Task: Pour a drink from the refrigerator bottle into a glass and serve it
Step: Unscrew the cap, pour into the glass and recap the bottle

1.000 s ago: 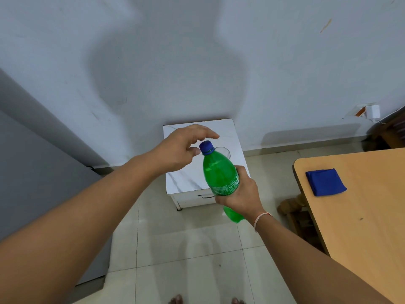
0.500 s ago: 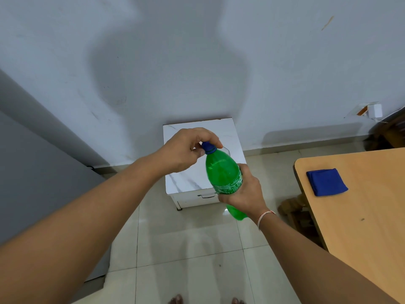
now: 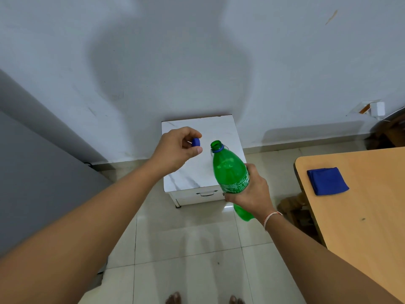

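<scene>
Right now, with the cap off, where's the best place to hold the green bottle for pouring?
Probably where the right hand already has it: around the labelled lower body of the green bottle, coming from its right side. The body is wide and straight there, the open mouth leans up and away, and the left hand holds the blue cap clear.

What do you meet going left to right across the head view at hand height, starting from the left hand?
left hand → blue cap pinched in its fingertips → open mouth of the green bottle → right hand gripping the bottle → wooden table → blue cloth
</scene>
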